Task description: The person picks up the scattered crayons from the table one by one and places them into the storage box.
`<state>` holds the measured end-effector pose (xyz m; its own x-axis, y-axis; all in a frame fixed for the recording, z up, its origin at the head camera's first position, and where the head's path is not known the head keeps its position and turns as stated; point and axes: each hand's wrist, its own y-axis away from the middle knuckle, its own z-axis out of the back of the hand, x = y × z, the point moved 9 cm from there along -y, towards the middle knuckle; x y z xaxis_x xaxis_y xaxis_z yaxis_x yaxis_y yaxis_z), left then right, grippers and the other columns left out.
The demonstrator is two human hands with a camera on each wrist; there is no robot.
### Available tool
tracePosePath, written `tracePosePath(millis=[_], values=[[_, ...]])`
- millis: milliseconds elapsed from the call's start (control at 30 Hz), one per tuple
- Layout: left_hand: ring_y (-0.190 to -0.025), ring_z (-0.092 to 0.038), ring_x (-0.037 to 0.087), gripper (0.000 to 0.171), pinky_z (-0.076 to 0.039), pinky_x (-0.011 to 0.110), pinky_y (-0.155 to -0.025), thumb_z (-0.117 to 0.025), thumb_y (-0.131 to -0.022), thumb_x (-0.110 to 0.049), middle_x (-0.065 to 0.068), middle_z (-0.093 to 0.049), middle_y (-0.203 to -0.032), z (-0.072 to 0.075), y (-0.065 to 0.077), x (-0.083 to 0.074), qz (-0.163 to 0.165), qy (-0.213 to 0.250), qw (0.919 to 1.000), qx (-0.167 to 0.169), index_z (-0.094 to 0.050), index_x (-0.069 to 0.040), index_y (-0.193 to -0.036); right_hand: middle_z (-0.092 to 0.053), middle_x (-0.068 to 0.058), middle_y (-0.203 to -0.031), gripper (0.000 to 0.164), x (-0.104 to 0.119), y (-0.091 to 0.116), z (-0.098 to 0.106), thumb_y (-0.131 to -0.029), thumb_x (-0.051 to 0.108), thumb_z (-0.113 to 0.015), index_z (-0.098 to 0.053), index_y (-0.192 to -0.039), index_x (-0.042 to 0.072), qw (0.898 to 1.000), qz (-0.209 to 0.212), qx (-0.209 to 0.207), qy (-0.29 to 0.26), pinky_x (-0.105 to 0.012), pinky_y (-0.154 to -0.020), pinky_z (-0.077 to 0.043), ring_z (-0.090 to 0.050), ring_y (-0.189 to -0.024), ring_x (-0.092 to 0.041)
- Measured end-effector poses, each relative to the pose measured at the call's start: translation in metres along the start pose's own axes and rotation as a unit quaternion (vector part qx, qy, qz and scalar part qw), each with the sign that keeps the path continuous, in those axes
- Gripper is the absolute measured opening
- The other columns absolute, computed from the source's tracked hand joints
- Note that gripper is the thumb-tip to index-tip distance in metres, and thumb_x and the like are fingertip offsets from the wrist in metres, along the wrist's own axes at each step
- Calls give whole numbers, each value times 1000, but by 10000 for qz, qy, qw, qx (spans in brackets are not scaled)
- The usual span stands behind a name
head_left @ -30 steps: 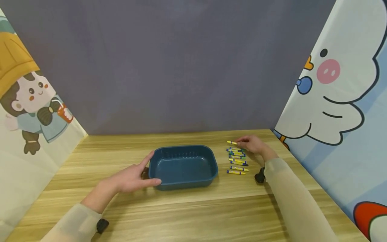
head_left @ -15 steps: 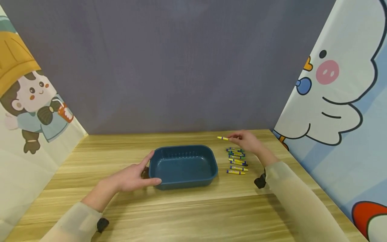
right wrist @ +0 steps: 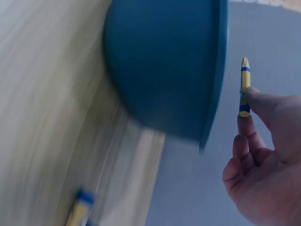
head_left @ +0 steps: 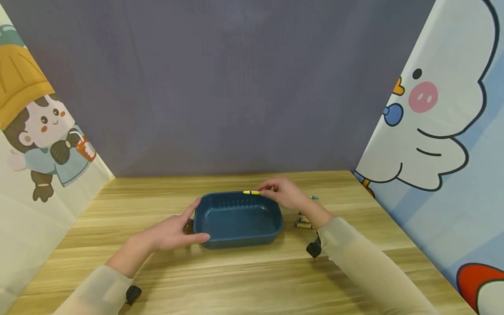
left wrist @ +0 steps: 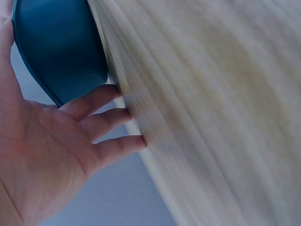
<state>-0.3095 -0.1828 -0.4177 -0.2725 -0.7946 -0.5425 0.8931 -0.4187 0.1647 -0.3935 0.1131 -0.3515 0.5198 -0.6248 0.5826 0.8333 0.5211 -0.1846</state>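
My right hand (head_left: 284, 192) pinches a yellow crayon (head_left: 250, 192) with blue bands between thumb and fingertips. It holds the crayon over the far rim of a dark blue rectangular basin (head_left: 238, 242), right of its middle. In the right wrist view the crayon (right wrist: 244, 87) points away from the hand, above the level of the basin's rim. My left hand (head_left: 169, 232) is spread at the basin's left end, thumb at the near corner and index finger at the far one. The left wrist view shows its other fingers (left wrist: 103, 123) stretched out to the table.
Several crayons (head_left: 304, 225) lie on the wood-grain table (head_left: 236, 280) right of the basin, partly hidden by my right forearm. A grey panel (head_left: 236, 87) stands behind the table. Cartoon-printed panels (head_left: 437, 144) flank it left and right.
My right hand has lifted the crayon from the far end of the row and carried it left to the basin's far rim. My left hand and the basin have stayed put.
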Motion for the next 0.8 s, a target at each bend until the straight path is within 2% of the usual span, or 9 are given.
tracePosePath(millis=[167,300,600,800], values=[[-134,-68,39,122,-51,62,-114,-71,-97,-71,23,-68,-149,-1,-1,1,-4,63,10000,11,4,-19,-178,-79,-1,-115,20,26,-13,-28,-110,21,-70,-84,-123,18,9993,242,283,51,-28,-79,-51,-60,-92,-9],[-134,-69,37,121,-51,62,-114,-71,-97,-70,21,-69,-149,-1,-1,0,-18,109,9999,23,2,-17,-178,-78,-1,-109,19,39,-20,-50,-109,19,-70,-84,-123,18,9981,321,516,117,-28,-74,-49,-58,-85,-12],[-133,-69,35,120,-51,61,-114,-71,-98,-70,17,-70,-147,-1,-1,-2,-58,63,10000,29,2,-18,-178,-75,2,-120,19,59,-28,-89,-111,25,-68,-83,-122,24,9913,309,862,943,-38,-93,-56,-65,-104,-16],[-131,-70,35,120,-53,60,-111,-71,-99,-69,16,-71,-147,-1,-1,-1,-72,80,9999,43,2,-17,-178,-73,3,-121,19,65,-34,-106,-110,30,-70,-83,-124,28,9808,288,989,1655,-34,-91,-57,-65,-102,-12]])
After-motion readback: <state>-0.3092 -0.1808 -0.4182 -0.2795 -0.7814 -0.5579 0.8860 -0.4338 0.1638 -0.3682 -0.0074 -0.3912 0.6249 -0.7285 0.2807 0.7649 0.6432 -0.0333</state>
